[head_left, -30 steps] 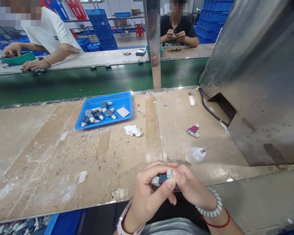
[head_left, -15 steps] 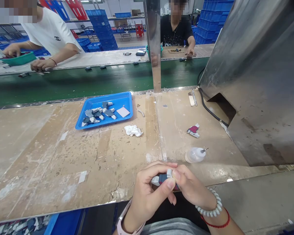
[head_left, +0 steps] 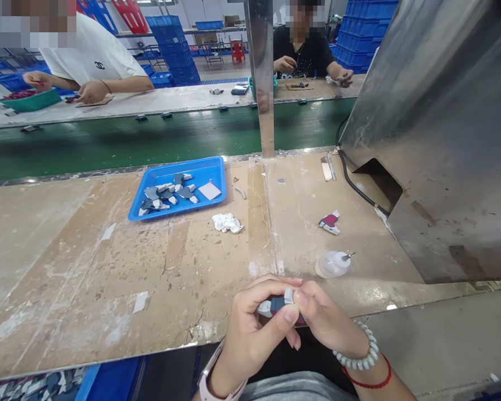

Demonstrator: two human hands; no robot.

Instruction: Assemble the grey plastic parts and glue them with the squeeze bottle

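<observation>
At the near edge of the workbench, my left hand [head_left: 254, 328] and my right hand [head_left: 323, 320] pinch one small blue, white and red part [head_left: 275, 305] between their fingertips. Both hands are closed on it, thumbs meeting over its top. Most of the part is hidden by my fingers. A small clear glue bottle [head_left: 332, 263] lies on its side just beyond my right hand. A similar red and white part [head_left: 329, 222] lies farther out on the bench.
A blue tray [head_left: 209, 169] with several grey parts sits mid-bench, a crumpled white scrap [head_left: 227, 223] beside it. A large steel housing [head_left: 442, 139] fills the right. A steel post [head_left: 261, 78] stands before the green conveyor [head_left: 150, 139]. Two people work at the bench beyond the conveyor.
My hands and the part have not moved. Small items on the conveyor drifted left. The two people opposite shifted their hands.
</observation>
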